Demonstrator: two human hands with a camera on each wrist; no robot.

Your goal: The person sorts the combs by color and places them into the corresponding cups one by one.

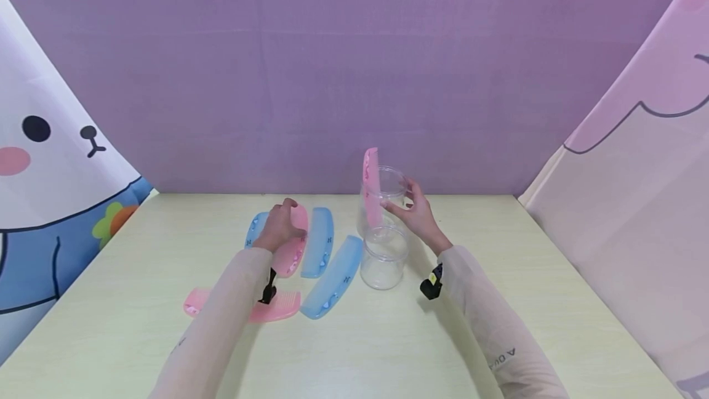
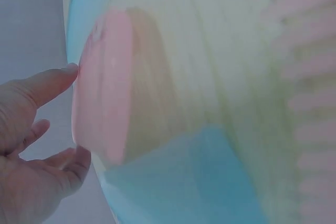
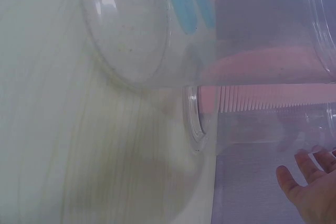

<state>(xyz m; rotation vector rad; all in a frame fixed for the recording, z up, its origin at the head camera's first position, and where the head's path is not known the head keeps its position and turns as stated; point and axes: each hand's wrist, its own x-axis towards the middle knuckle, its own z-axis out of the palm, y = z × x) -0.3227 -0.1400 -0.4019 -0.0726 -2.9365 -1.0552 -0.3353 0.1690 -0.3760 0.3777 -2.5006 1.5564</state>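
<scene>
My left hand (image 1: 279, 226) pinches a pink comb (image 1: 290, 257) by its edges, low over the table at the left. In the left wrist view, fingertips meet the pink comb (image 2: 105, 93) at its upper side and lower end. Around the rim of the rear clear plastic jar (image 1: 396, 185), my right hand (image 1: 419, 217) holds with thumb in front and fingers behind. Another pink comb (image 1: 370, 168) stands upright in that jar, its top above the rim. A second clear jar (image 1: 383, 273) is just in front, and in the right wrist view it partly covers the rear one.
Blue combs lie beside the left hand: one partly hidden at its left (image 1: 255, 229), a blue comb (image 1: 318, 242) to its right, and a slanted blue comb (image 1: 332, 279) near the front jar. Under the left sleeve lies a pink comb (image 1: 282, 306). A purple backdrop (image 1: 332, 79) rises behind the table.
</scene>
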